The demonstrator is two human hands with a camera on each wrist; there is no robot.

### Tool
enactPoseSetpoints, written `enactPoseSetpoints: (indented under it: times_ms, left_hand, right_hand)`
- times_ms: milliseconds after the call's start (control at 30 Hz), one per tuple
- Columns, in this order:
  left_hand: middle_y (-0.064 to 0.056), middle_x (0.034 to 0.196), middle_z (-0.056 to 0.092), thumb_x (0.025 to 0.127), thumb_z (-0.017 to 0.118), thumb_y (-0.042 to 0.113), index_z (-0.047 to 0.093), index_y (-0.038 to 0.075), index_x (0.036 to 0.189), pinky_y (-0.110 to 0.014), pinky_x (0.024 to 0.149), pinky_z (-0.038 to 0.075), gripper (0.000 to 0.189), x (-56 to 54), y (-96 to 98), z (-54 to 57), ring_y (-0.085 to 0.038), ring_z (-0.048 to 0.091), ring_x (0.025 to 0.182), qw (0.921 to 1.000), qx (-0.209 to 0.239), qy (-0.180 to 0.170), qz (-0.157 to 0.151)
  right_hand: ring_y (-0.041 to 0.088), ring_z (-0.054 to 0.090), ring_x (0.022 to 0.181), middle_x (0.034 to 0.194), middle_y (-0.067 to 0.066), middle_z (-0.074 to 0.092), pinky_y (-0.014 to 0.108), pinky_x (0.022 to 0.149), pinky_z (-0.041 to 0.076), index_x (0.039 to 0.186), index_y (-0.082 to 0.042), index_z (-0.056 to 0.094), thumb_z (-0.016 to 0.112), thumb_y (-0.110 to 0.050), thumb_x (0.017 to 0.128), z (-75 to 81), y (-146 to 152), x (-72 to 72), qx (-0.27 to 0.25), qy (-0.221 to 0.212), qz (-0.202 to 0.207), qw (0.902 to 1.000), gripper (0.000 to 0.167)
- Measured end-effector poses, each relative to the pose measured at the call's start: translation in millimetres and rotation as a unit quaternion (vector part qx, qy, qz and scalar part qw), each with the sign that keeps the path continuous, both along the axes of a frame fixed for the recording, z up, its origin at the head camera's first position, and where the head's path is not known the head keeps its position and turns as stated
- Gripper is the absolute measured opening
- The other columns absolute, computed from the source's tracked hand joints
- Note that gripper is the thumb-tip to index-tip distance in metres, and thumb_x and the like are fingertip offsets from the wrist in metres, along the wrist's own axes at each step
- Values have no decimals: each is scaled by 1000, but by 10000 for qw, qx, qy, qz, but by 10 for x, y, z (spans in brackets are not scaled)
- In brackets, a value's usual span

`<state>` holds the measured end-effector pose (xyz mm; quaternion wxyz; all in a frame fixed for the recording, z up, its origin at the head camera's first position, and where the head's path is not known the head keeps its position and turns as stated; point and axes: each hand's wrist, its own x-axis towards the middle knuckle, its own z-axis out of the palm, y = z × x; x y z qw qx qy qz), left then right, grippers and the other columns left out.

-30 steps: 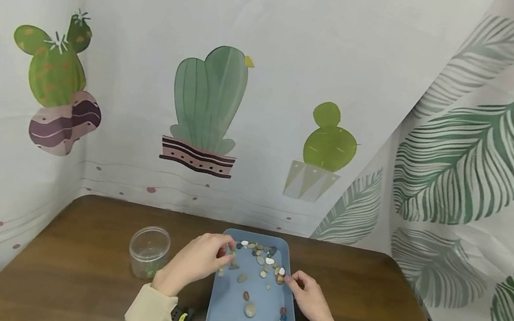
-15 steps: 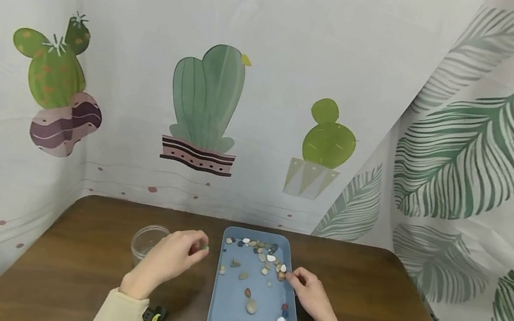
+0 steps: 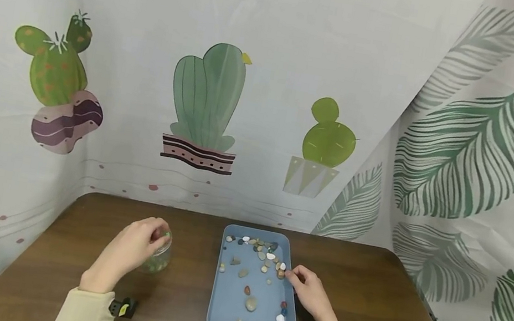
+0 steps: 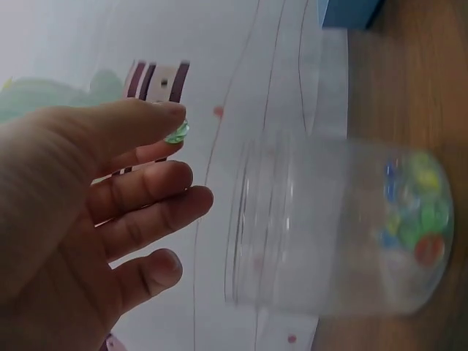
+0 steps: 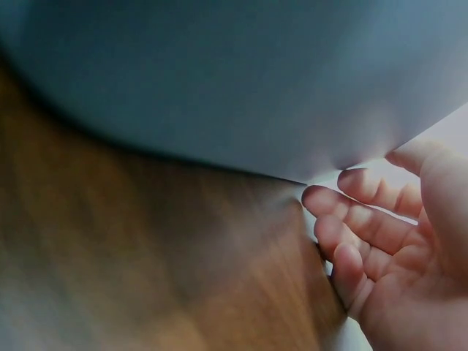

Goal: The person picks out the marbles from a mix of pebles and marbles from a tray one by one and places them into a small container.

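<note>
My left hand [image 3: 130, 244] pinches a small green glass marble [image 4: 178, 134] between thumb and index finger, its other fingers loosely bent. The hand is at the mouth of a clear round jar [image 3: 159, 262], partly covering it in the head view. Coloured marbles [image 4: 420, 212] lie at the jar's bottom in the left wrist view. My right hand [image 3: 312, 298] grips the right rim of a blue tray [image 3: 224, 304] with thumb and index fingertips, the other fingers bent outside its wall [image 5: 219, 88].
Inside the tray, many pebbles cluster at the back and right, with a large tan pebble [image 3: 251, 304] and a white one [image 3: 280, 320] nearer the front. Tray and jar stand on a brown wooden table [image 3: 187, 284], before a wall cloth [image 3: 285, 47] printed with cacti.
My left hand has moved left from over the tray to the jar, carrying the green marble. The right hand stays at the tray's rim.
</note>
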<state>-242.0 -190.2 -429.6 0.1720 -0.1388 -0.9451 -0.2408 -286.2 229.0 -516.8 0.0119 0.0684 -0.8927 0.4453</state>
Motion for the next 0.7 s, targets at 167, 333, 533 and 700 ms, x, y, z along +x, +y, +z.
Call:
enactPoseSetpoints:
  times_ms: [167,333,533,700]
  left_hand:
    - [5,74,49,87,73,7,65,7,96,-30,56,38,12,-3,-152,-40,-11,45,64,9998,75,-11,163]
    - [4,72,48,86,73,6,64,7,97,-31,56,37,15,-41,-215,-123,-12,44,62,9995,181,-214,111]
    - [2,72,47,84,74,4,64,6,97,-31,54,36,16,-73,-251,-187,-14,43,61,9996,117,-200,168]
    - [2,72,45,82,76,3,65,6,96,-30,53,35,18,-81,-266,-203,-13,42,61,9998,61,-46,204]
  right_hand:
    - [16,49,66,69,-1,51,29,58,38,84,-10,62,62,-27,97,7,8,-4,-13,-50,20,10000,21]
    - [16,48,65,69,-1,51,29,57,36,83,-10,62,63,-26,96,31,21,7,-16,-36,-53,10000,21]
    - [15,47,65,69,-1,49,29,56,36,84,-9,62,63,-27,96,9,-8,2,-55,-16,-36,10000,22]
    - [15,46,65,67,-2,47,29,56,34,83,-10,62,64,-26,96,5,-17,13,-63,-72,-95,9999,21]
